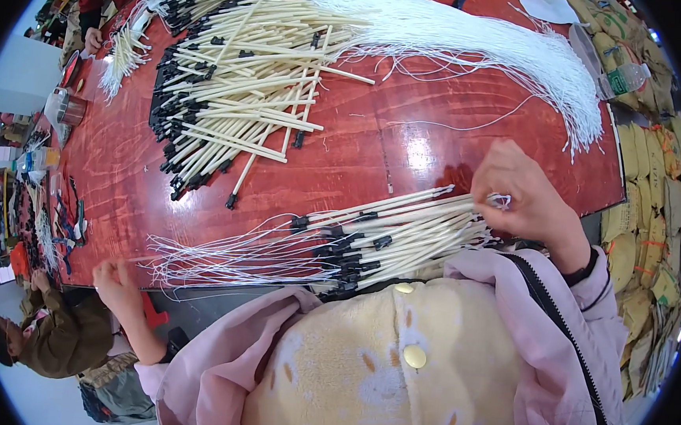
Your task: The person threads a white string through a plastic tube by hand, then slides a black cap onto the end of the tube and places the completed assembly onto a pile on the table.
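My right hand (pixel 513 191) is closed in a pinch at the right ends of a row of cream sticks, on a small loop of white cord (pixel 501 201). Far to the left, my left hand (pixel 120 285) has its fingers pinched together at the tail of a thin white cord (pixel 146 260). Between them, a bundle of cream sticks (pixel 410 237) with black end pieces (pixel 345 254) lies along the table's near edge. Loose white cords (pixel 234 262) fan out leftward from the black ends.
A large heap of cream sticks (pixel 246 87) with black ends covers the far left of the red table (pixel 344 157). Behind it stretches a thick hank of white cord (pixel 479 40). A plastic bottle (pixel 628 78) and stacked sacks (pixel 645 202) are at right. Other people sit at left.
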{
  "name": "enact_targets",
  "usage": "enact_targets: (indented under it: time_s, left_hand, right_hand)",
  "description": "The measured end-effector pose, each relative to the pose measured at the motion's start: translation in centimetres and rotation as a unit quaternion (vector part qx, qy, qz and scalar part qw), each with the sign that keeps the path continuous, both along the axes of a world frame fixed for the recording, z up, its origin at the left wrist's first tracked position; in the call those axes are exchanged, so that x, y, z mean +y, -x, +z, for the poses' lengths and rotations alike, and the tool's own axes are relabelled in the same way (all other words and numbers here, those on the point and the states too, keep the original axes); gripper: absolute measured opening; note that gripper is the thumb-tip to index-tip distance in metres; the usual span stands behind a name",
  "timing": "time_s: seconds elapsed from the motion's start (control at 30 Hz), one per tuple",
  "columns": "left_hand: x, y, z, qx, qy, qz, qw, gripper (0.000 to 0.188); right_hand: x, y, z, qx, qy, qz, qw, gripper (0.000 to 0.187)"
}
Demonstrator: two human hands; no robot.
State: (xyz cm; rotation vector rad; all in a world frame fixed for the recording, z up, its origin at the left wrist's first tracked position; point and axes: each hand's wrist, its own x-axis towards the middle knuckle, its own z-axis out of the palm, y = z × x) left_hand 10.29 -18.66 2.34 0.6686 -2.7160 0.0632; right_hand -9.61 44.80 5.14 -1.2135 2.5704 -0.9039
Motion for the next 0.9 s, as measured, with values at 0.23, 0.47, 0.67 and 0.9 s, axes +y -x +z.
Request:
enact_targets:
  time_s: [0.23, 0.47, 0.67, 0.9]
  left_hand:
    - [15.6, 8.3, 3.4, 0.024, -0.145, -0.232, 0.962, 0.033]
    - [33.6, 19.9, 0.2, -0.070, -0.186, -0.451, 0.870, 0.028]
    - [35.9, 23.4, -2.5, -0.076, -0.150, -0.468, 0.867, 0.028]
    - [30.3, 19.5, -3.2, -0.031, -0.255, -0.393, 0.883, 0.023]
  right_hand:
    - [1.0, -1.0, -0.2, 0.022, -0.032, -0.018, 0.999, 0.030]
    - [-0.3, 1.0, -3.1, 0.088, -0.052, -0.100, 0.990, 0.045]
    - [0.2, 1.8, -5.1, 0.093, -0.121, -0.133, 0.979, 0.057]
    - [1.8, 1.6, -6.9, 0.141, -0.168, -0.069, 0.973, 0.094]
